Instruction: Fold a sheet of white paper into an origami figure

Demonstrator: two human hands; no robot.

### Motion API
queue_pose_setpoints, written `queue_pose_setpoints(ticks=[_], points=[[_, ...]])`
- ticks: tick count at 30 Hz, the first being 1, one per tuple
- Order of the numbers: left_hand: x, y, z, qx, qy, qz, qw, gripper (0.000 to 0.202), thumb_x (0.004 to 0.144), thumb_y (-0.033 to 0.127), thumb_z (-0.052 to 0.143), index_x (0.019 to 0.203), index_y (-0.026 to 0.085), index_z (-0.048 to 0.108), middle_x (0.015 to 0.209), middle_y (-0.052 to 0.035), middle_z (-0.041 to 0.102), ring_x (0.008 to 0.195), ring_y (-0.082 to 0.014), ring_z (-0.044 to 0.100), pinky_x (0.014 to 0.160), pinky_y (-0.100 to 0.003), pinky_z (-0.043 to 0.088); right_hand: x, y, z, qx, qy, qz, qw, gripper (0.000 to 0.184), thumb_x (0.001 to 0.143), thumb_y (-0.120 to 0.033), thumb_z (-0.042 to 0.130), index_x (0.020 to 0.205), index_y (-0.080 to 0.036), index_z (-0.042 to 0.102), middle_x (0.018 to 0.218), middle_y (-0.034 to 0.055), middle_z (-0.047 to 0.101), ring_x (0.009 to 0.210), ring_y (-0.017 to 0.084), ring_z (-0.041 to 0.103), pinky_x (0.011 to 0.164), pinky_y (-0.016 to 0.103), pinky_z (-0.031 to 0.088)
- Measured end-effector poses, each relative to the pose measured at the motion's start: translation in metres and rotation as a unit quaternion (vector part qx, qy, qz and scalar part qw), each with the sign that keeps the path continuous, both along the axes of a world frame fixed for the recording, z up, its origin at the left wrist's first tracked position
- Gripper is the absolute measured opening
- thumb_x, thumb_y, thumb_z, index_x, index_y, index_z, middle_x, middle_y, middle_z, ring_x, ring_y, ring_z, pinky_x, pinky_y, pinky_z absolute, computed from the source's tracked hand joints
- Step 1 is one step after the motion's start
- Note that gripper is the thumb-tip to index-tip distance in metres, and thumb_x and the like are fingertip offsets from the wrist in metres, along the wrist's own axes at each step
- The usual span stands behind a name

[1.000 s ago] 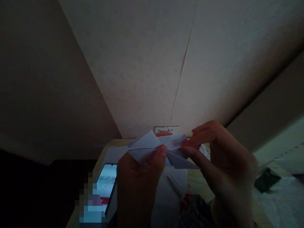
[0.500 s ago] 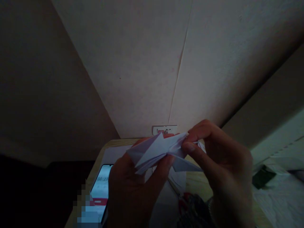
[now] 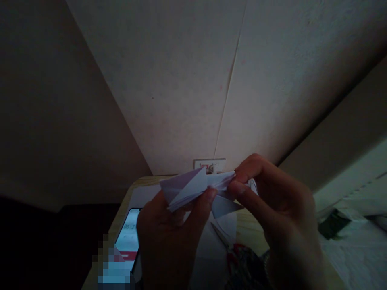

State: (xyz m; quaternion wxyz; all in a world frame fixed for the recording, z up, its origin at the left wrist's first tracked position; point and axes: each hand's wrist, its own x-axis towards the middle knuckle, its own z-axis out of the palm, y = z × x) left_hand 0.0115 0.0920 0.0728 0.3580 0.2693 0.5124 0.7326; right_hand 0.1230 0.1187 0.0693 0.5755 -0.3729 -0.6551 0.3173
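Note:
A folded white paper piece (image 3: 193, 187) with several pointed flaps is held up in front of me, above a small wooden table (image 3: 250, 227). My left hand (image 3: 169, 237) pinches its left half, thumb on the near side. My right hand (image 3: 278, 213) pinches the right end between thumb and forefinger. Both hands are closed on the paper. The room is dim.
A lit phone (image 3: 128, 241) lies on the table at the left, partly under my left hand. Scissors with red handles (image 3: 226, 245) and flat white sheets (image 3: 211, 257) lie under my hands. A wall socket (image 3: 209, 164) sits behind the table. A dark object (image 3: 331, 227) rests on pale bedding at right.
The paper has tilted and its left flaps have swung up a little. My left thumb has shifted along the lower edge. My right fingers stay pinched on the right end.

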Motion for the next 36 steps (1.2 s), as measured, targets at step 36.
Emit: queue_pose_setpoints(ticks=[36], points=[[-0.025,0.013,-0.005,0.009,0.131,-0.078,0.988,0.025,0.063,0.005,0.077,0.055,0.028,0.071,0.059,0.0107,0.076,0.061,-0.0157,0.077,0.059,-0.019,0.063,-0.009,0.007,0.001,-0.094,-0.018,-0.019,0.995,0.019,0.083,-0.026,0.066,0.066,-0.021,0.058,0.062,-0.0031,0.059,0.062,0.013,0.055,0.058,0.027,0.04]])
